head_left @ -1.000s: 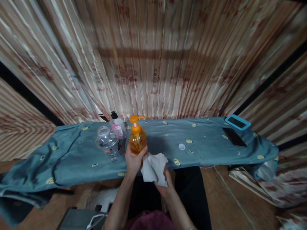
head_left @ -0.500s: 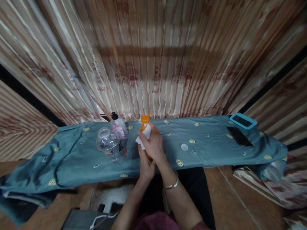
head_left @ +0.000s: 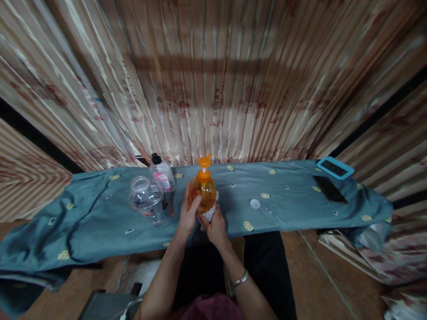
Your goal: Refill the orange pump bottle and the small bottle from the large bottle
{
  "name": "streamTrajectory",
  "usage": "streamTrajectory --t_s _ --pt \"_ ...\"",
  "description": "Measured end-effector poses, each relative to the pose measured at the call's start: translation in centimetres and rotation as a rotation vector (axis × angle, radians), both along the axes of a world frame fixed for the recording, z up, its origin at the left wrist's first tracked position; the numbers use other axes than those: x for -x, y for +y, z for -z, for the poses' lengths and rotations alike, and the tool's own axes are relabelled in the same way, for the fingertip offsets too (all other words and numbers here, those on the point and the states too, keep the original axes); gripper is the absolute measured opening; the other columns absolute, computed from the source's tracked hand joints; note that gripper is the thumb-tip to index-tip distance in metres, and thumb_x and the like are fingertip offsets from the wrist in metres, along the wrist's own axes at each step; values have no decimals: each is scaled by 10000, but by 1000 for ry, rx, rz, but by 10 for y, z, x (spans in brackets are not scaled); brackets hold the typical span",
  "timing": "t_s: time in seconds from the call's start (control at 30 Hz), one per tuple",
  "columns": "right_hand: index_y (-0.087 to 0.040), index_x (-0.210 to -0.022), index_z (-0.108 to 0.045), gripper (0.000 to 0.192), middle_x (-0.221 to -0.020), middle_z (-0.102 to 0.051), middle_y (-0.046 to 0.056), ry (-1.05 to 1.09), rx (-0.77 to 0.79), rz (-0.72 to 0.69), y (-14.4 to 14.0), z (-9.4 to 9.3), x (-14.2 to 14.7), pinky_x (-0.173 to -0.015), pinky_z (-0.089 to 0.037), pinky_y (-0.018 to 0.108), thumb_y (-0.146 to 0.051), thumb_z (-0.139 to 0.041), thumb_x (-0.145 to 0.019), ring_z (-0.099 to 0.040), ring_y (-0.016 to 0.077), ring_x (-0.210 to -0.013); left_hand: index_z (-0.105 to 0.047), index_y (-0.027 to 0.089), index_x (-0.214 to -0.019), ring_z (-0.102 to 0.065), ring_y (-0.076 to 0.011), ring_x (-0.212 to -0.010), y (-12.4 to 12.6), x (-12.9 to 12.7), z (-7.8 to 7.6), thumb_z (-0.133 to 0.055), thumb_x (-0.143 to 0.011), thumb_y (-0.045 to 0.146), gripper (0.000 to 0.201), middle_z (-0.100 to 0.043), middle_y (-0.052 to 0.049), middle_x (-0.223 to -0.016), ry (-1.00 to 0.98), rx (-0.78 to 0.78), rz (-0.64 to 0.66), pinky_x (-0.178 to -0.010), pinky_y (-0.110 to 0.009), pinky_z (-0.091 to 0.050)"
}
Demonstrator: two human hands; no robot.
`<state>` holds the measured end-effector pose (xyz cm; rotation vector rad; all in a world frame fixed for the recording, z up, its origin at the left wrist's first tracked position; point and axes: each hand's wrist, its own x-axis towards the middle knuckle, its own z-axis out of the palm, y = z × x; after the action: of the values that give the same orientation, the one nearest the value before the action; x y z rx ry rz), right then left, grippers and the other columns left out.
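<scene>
Both my forearms reach forward and draw together at the orange pump bottle (head_left: 204, 194), which stands upright. My left hand (head_left: 188, 216) wraps its left flank, thumb across the front and fingers curled behind. My right hand (head_left: 215, 226) sits just below and right of the bottle's base, fingers bent and pinched in under it, wrist angled inward.

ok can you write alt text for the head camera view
A person's left hand grips an orange pump bottle while the right hand presses a white cloth against its lower side, over a blue-green tablecloth. A clear jar and a small black-capped bottle stand left of it.
</scene>
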<state>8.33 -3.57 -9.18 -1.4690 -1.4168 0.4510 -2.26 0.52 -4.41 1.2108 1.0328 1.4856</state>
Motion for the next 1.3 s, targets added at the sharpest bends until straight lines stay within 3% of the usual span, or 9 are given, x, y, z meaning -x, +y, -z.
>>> streamTrajectory --t_s 0.13,0.23,0.37,0.5,0.6,0.77,1.03,1.17,1.3 --pt "-202 -1328 -588 427 -1311 -634 99 66 -21 -47 -7 -2 -11 -913 -569 489 -400 -662 -958 -663 256 -1101 -555 236 -1401 -501 -296 -1421 1 -2 -3 -779 -743 510 747 -568 -88 -1496 25 3 55 -1223 -440 -376" --pt "-215 -1381 -553 466 -1384 -595 111 119 -76 -64 -4 -28 -17 -961 -544 524 -400 -649 -964 -635 281 -1173 -535 229 -1416 -537 -303 -1382 -5 1 0 -776 -748 501 761 -578 -105 -1474 71 7 -17 -1180 -453 -429" --pt "-230 -1420 -528 525 -1492 -521 121 168 -175 -153 12 -75 -16 -1061 -460 591 -414 -667 -948 -552 323 -1307 -524 216 -1430 -525 -288 -1389 -20 3 4 -636 -861 563 676 -566 -121 -1468 187 3 -131 -1166 -441 -441" --pt "-215 -1319 -608 408 -1371 -616 101 249 -187 -245 23 -97 -13 -1044 -477 559 -409 -649 -963 -600 288 -1240 -466 224 -1478 -469 -281 -1437 -35 3 7 -578 -904 575 682 -531 -126 -1493 297 -26 -154 -1208 -453 -386" --pt "-206 -1264 -631 349 -1281 -658 89 375 -108 -239 22 -83 -13 -958 -541 493 -413 -620 -982 -660 246 -1111 -407 240 -1515 -428 -287 -1471 -40 3 12 -637 -878 554 747 -480 -125 -1539 337 -41 -135 -1243 -474 -329" --pt "-201 -1225 -643 323 -1239 -669 80 581 94 -212 17 -39 -15 -876 -579 437 -410 -628 -980 -681 219 -1021 -318 233 -1555 -354 -341 -1515 -38 1 22 -878 -644 467 1094 -366 -151 -1628 331 -27 -84 -1271 -505 -268" --pt "-190 -1260 -625 358 -1255 -659 85 796 234 -132 8 4 -24 -868 -583 445 -399 -645 -970 -680 229 -1035 -319 228 -1535 -427 -338 -1476 -34 -8 31 -909 -556 315 1146 -423 -161 -1594 284 40 -68 -1250 -505 -313" --pt "-187 -1263 -620 363 -1243 -659 84 840 212 -7 10 17 -44 -850 -588 437 -398 -647 -969 -682 225 -1018 -379 191 -1494 -485 -349 -1430 -34 -5 36 -908 -550 325 1090 -502 -178 -1525 306 78 -75 -1226 -524 -350" --pt "-191 -1275 -614 371 -1262 -652 88 775 117 93 26 8 -83 -863 -584 446 -396 -649 -968 -677 230 -1036 -405 219 -1476 -517 -336 -1404 -34 -4 38 -913 -549 335 1063 -536 -150 -1498 304 87 -83 -1213 -509 -376"
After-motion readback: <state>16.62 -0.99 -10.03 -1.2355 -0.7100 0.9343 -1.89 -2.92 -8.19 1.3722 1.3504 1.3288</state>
